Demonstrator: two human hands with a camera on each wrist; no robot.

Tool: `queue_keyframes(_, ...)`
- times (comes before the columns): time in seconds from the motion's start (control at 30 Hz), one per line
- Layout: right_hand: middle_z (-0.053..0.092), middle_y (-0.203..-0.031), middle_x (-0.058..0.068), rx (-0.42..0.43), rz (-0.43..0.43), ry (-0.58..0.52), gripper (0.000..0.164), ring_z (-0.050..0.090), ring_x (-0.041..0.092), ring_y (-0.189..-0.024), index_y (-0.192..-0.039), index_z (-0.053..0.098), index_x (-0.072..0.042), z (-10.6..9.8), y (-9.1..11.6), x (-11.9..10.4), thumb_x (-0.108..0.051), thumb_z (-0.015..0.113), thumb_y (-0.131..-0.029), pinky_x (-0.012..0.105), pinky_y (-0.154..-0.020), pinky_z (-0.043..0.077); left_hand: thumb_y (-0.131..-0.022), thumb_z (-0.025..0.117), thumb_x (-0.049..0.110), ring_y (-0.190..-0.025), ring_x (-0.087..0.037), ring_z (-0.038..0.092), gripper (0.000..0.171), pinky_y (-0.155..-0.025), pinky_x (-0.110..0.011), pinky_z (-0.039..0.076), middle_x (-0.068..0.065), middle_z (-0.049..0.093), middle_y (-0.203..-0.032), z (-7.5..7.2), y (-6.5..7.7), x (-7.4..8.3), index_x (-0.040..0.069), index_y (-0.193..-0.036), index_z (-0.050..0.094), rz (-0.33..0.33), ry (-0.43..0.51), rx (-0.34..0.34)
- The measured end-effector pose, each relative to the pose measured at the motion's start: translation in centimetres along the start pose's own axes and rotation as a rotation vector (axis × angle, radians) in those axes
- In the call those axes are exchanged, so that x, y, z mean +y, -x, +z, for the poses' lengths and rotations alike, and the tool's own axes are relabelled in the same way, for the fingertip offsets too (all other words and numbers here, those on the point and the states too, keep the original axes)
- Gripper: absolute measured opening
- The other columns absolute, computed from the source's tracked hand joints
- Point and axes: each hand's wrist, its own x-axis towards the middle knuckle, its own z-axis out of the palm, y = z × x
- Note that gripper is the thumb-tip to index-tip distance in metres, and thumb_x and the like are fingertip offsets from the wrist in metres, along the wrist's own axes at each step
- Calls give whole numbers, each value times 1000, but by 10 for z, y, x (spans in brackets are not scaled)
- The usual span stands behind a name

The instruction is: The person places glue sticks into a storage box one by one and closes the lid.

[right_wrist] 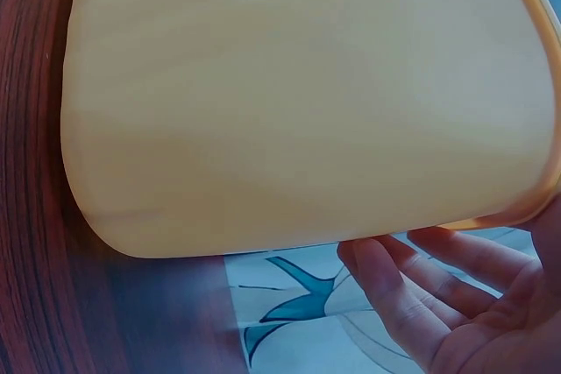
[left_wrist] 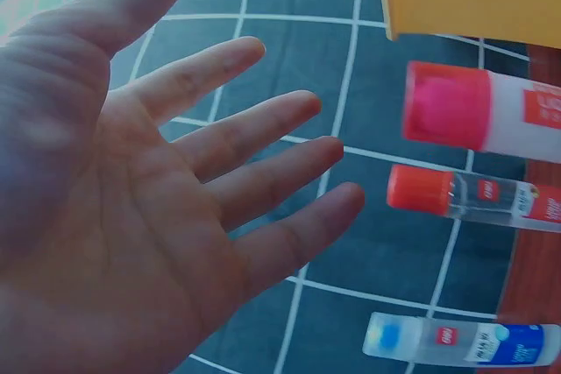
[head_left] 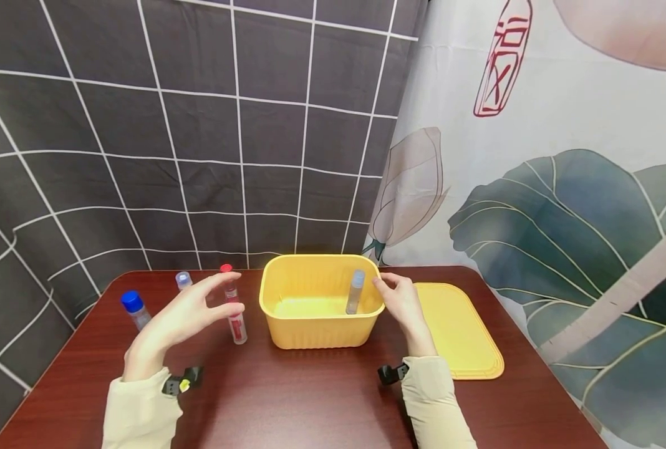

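My left hand (head_left: 189, 315) hovers over the left side of the table, fingers and thumb spread, holding nothing. Just beyond its fingertips stands a red-capped clear glue bottle (head_left: 237, 327); the left wrist view shows two red caps, the nearer blurred (left_wrist: 447, 107). A pale-capped bottle (head_left: 184, 280) and a blue-capped bottle (head_left: 135, 308) are behind and left of that hand. In the table's middle sits a yellow plastic bin (head_left: 318, 333), with a pale-capped tube-like bottle (head_left: 355, 292) upright inside at its right. My right hand (head_left: 403, 305) holds the bin's right rim, thumb and fingertips against it.
A flat yellow lid (head_left: 459, 330) lies on the dark red-brown table (head_left: 288, 399) to the right of the bin. A dark grid-patterned cloth (head_left: 198, 125) hangs behind, and a white leaf-printed cloth (head_left: 445, 81) hangs at the right.
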Motion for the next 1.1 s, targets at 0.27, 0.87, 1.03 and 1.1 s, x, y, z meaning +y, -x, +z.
queue_keyframes(0.27, 66, -117, 17, -6, 6, -12, 35, 65, 28, -99, -121, 67, -1, 0, 0, 1, -24, 63, -96, 44, -87, 53, -88, 73, 35, -122, -39, 54, 66, -96, -50, 46, -19, 56, -134, 10, 3, -17, 5, -141, 48, -52, 110, -25)
queue_keyframes(0.87, 67, -113, 19, -6, -10, -31, 34, 66, 33, -97, -120, 67, 1, -1, 0, 1, -22, 63, -96, 43, -85, 54, -88, 74, 26, -107, -37, 62, 53, -90, -49, 51, -18, 64, -120, 27, -4, -36, 1, -132, 55, -59, 48, 33)
queue_keyframes(1.03, 67, -113, 17, 3, -10, -31, 33, 66, 30, -96, -118, 68, 0, -1, 1, 0, -23, 64, -95, 43, -85, 53, -88, 75, 25, -99, -33, 64, 46, -85, -47, 53, -12, 66, -109, 30, -5, -36, 4, -125, 60, -75, -4, 47)
queue_keyframes(1.1, 68, -113, 17, 3, -9, -32, 33, 66, 29, -96, -118, 68, 0, -1, 1, 0, -23, 64, -95, 43, -85, 53, -87, 75, 23, -96, -32, 65, 42, -84, -47, 53, -11, 67, -106, 30, -6, -35, 4, -122, 61, -73, -19, 58)
